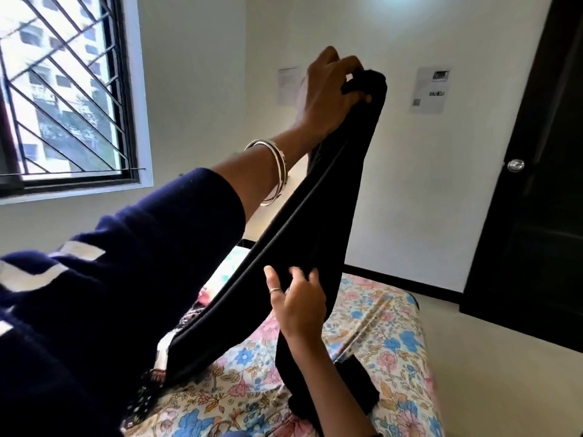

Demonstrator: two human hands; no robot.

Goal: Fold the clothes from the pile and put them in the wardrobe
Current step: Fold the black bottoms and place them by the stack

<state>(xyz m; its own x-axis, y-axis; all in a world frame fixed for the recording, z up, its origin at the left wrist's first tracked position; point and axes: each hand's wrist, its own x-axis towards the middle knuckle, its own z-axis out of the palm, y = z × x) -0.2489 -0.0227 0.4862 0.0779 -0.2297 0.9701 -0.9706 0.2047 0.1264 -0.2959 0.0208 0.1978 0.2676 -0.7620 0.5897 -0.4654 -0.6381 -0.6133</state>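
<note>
A long black garment hangs stretched above the floral bed. My left hand, arm raised high, pinches its top end. Lower down, my right hand grips the middle of the cloth with curled fingers. The garment's lower part trails down onto the bed in two strands. A few patterned clothes lie on the bed, mostly hidden behind my left sleeve.
The bed with its floral sheet fills the lower middle, and another dark piece of cloth lies on it. A dark door with a round knob stands at the right. A barred window is at the left.
</note>
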